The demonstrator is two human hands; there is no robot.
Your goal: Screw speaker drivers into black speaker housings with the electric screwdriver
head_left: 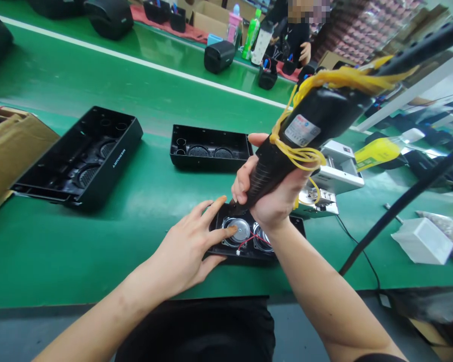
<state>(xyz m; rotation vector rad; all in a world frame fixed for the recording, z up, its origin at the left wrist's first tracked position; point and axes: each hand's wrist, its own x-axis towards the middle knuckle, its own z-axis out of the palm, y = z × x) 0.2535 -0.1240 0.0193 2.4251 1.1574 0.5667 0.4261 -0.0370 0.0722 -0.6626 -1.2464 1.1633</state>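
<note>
A black electric screwdriver [275, 156], wound with yellow cord, slants down in the closed fingers of my right hand [275, 196]. Its lower tip points at a black speaker housing [254, 254]; the bit's contact is hidden. My left hand [184, 241] grips the left end of this housing, thumb along the near edge and fingers reaching over it. One fingertip touches a round metal speaker driver [241, 230] inside. Beside it is a second driver [263, 239], partly behind my right wrist. Red wires with a small white connector [238, 252] lie across the drivers.
Two open black housings [113, 163] [211, 163] lie beyond my hands. A cardboard box [18, 151] stands left, a white machine [340, 168] and a white container [423, 241] right. A black cable [396, 208] crosses at right. Across the green line, a person's hand [305, 53] shows near bottles.
</note>
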